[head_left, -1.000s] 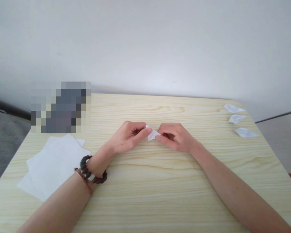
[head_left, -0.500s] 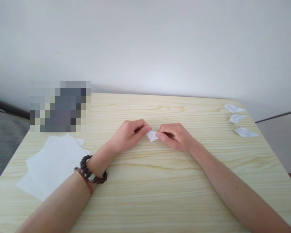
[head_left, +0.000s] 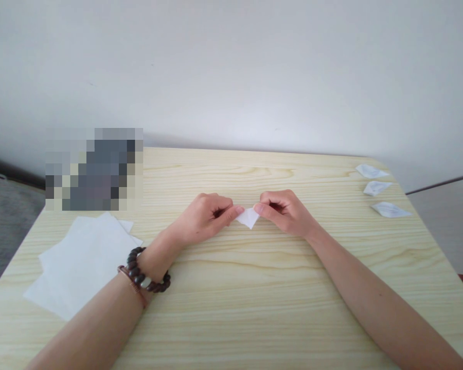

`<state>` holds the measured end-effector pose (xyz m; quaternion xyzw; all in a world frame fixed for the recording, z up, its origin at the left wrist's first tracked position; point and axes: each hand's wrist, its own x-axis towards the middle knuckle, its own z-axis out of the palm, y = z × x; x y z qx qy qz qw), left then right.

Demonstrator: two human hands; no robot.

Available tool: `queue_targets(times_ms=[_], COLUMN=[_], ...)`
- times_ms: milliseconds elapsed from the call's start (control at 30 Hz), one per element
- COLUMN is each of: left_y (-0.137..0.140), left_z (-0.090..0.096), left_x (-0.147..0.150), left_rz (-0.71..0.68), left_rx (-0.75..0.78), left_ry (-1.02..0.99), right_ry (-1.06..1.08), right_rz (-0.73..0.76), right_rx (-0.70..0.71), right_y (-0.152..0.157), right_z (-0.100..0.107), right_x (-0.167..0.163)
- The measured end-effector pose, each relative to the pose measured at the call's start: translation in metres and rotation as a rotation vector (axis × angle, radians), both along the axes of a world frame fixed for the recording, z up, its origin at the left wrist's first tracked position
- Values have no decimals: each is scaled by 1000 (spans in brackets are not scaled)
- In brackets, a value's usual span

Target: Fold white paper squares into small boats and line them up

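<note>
Head view: a small folded piece of white paper (head_left: pixel 250 218) is held in mid-tabletop, somewhat nearer the far edge than the near edge, with its point turned toward the near edge. Its left end is pinched by the bare left hand (head_left: pixel 212 218), thumb laid on top; its right end is pinched by the bare right hand (head_left: pixel 287 213), thumb also on top. Both grips are closed on the paper; the hands are kept apart, with the paper stretched between. Whether the paper is touched to the pale yellow wood-grain tabletop (head_left: pixel 247 313) cannot be told.

A dark brown round-bead bracelet with one pale bead (head_left: pixel 134 266) and a thin copper-coloured bangle (head_left: pixel 128 280) are worn on the left wrist.

A loose stack of flat white paper sheets (head_left: pixel 81 262) is laid near the left edge, fanned unevenly, partly covered in view by the left forearm. Beyond it, at the far left corner, a dark rectangular object (head_left: pixel 98 174) is pixelated; not identifiable.

Near the right edge, toward the far right corner, three pointed folded white papers are lined up, set apart: far one (head_left: pixel 370 171), middle one (head_left: pixel 377 188), near one (head_left: pixel 390 209). The far edge is backed by a plain whitish wall (head_left: pixel 231 72).
</note>
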<state>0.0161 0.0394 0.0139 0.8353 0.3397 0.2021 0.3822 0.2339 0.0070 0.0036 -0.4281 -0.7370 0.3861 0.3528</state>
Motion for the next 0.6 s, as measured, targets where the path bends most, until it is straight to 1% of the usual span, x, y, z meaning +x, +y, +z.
queue_targets(times_ms=[167,300,400,467,533,600], left_y=[0,-2,-2,-2,-1,0], left_z=[3,4,2,0,-4,-6], left_x=[0,-2,-3,-2,-1,0], left_rz=[-16,10,-6,-30,-72,-116], left_rx=[6,-82,-132,-93,12,110], left_ry=[-20,-66,-92,-80,-54,-45], right_ry=[-16,19,33,25,5,-17], right_rz=[19,19,29,42,48,58], right_rx=[1,0,38,81,113,113], right_y=[1,2,2,2,2,1], right_z=[0,-3,-5,-6,-5,-4], right_x=[1,2,1,0,-1,-2])
